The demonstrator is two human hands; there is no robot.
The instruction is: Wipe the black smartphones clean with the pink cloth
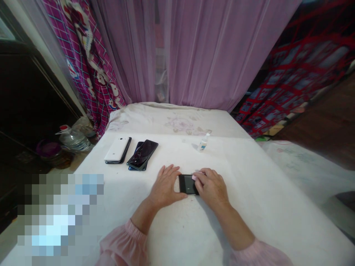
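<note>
A black smartphone [186, 184] lies flat and sideways on the white cloth, its screen up. My left hand [165, 186] braces its left end, thumb at the near edge and fingers at the far edge. Over the right end, my right hand [212, 186] pinches a small pale pink piece [194, 177], perhaps cloth or sponge, against the screen. That hand hides the phone's right part. A small clear bottle with a white top and blue label [203, 144] stands upright beyond my right hand.
Left of the hands lie a stack with a white phone [118, 149] on top and another stack topped by a dark phone [143, 153]. The white tablecloth [177, 229] covers the table. Purple curtains [205, 55] hang behind. A large plastic jug [73, 138] stands off the left edge.
</note>
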